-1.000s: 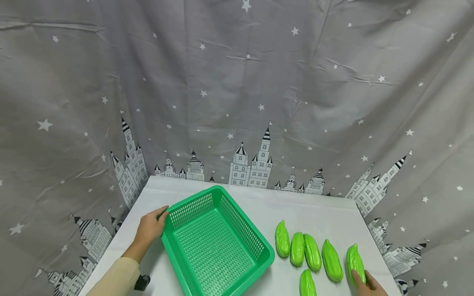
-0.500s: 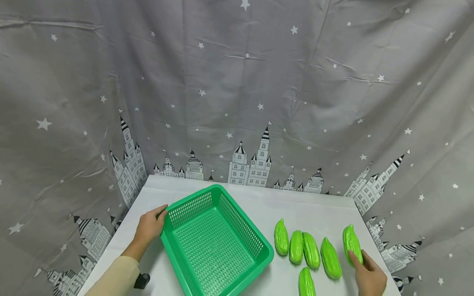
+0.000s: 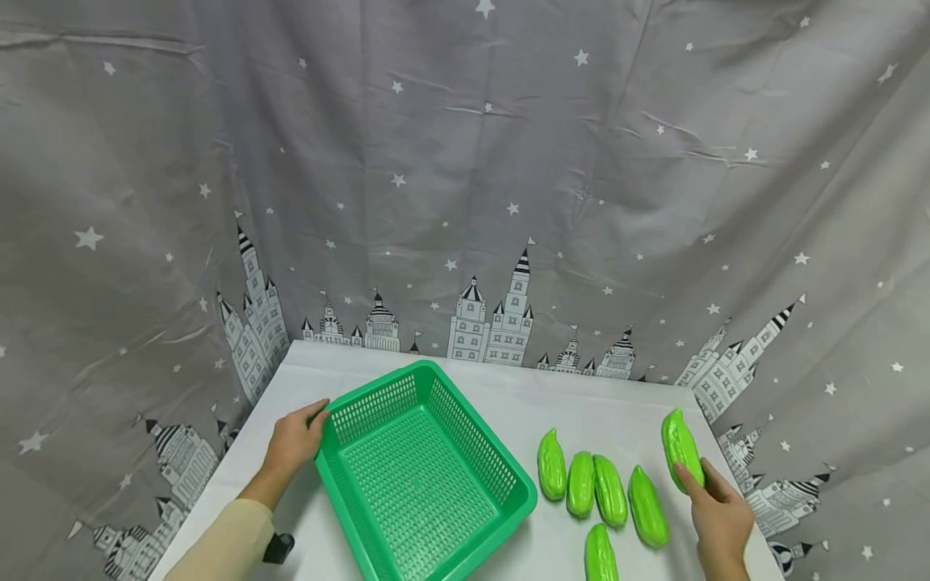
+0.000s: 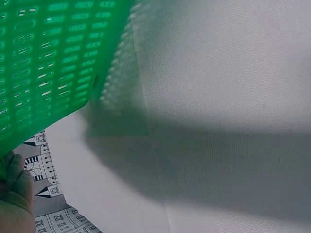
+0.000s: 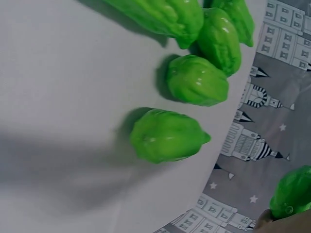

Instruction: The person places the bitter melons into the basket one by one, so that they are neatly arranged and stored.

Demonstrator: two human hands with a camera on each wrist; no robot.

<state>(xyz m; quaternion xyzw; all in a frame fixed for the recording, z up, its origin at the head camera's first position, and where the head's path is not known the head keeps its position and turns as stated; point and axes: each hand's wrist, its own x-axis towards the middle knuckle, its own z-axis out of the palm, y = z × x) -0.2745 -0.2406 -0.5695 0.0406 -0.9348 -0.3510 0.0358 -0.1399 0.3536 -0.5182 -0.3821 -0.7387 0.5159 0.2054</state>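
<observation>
A green plastic basket (image 3: 414,480) with slotted walls stands at an angle on the white table. My left hand (image 3: 293,442) grips the rim at its left corner; in the left wrist view the fingers (image 4: 17,182) show under the basket's wall (image 4: 46,63). At the right, my right hand (image 3: 719,516) holds a bright green ridged bitter melon (image 3: 681,444) by its lower end, thumb on one side. That melon is raised off the table, its pointed tip away from me. Between basket and right hand lie several more bitter melons (image 3: 580,484), one nearer me (image 3: 601,555).
The white table (image 3: 523,395) ends at a grey curtain (image 3: 465,161) printed with stars and castles. A small black object (image 3: 279,549) shows beside my left forearm. The nearest lying melon (image 3: 648,507) is just left of my right hand.
My right hand has lifted the bitter melon from the table's right side and moved it away from me and slightly left. The left hand and basket have stayed put.
</observation>
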